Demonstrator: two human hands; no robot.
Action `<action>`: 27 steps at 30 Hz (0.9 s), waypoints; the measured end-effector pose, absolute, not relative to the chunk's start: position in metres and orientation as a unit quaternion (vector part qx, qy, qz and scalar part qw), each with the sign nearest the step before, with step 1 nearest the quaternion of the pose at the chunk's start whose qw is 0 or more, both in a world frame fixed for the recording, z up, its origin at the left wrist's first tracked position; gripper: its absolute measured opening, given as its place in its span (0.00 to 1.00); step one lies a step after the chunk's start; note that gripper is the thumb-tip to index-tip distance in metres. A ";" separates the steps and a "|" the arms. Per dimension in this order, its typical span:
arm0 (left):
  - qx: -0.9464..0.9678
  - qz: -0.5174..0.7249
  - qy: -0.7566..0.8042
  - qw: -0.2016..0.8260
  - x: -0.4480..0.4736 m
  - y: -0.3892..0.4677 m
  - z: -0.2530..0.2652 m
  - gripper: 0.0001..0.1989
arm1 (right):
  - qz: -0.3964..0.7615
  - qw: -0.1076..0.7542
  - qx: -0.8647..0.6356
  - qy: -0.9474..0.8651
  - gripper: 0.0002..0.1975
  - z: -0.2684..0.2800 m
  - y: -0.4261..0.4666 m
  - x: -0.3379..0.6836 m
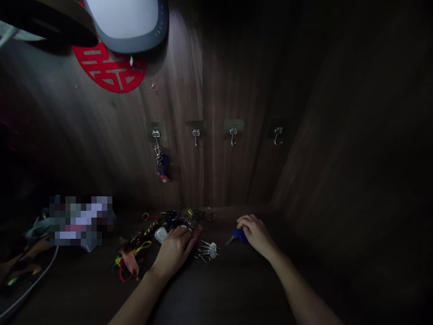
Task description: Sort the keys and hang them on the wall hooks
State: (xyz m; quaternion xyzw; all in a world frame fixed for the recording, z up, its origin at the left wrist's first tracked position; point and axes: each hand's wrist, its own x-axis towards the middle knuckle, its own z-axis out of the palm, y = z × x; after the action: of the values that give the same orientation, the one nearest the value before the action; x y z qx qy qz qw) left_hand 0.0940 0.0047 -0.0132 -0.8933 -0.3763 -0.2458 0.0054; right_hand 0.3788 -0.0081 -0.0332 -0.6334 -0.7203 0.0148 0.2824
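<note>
Keys with blue heads (241,235) sit right of the silver keys (211,249), pinched in my right hand (257,234), fingers curled closed. Left of those silver keys, my left hand (173,247) bends over a jumbled key pile (173,223), beside a pale fob (160,235); I cannot tell whether it grips anything.

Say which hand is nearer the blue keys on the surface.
Right. The right hand touches the blue keys; the left hand lies farther left, beside the silver keys.
</note>
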 end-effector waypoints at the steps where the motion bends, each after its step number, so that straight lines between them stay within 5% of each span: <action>1: -0.892 -0.249 -0.377 0.003 0.092 0.006 -0.013 0.14 | 0.009 0.281 -0.644 -0.711 0.15 -0.034 -0.008 0.380; 14: -0.721 -0.425 -0.489 -0.245 0.066 0.031 -0.018 0.12 | -0.054 0.333 -0.605 -0.721 0.14 -0.034 -0.006 0.368; 22: -0.720 -0.447 -0.513 -0.135 0.039 0.043 -0.016 0.13 | -0.042 0.332 -0.575 -0.747 0.13 -0.034 -0.006 0.360; 27: -0.828 -0.346 -0.438 -0.049 0.065 0.026 -0.012 0.13 | -0.029 0.324 -0.559 -0.763 0.13 -0.032 -0.006 0.352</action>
State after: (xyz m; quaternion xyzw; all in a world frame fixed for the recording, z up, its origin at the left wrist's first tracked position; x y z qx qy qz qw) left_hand 0.0648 0.0256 -0.0115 -0.8283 -0.4381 -0.3458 -0.0492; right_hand 0.3523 -0.0058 -0.0323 -0.5590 -0.7626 -0.0290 0.3243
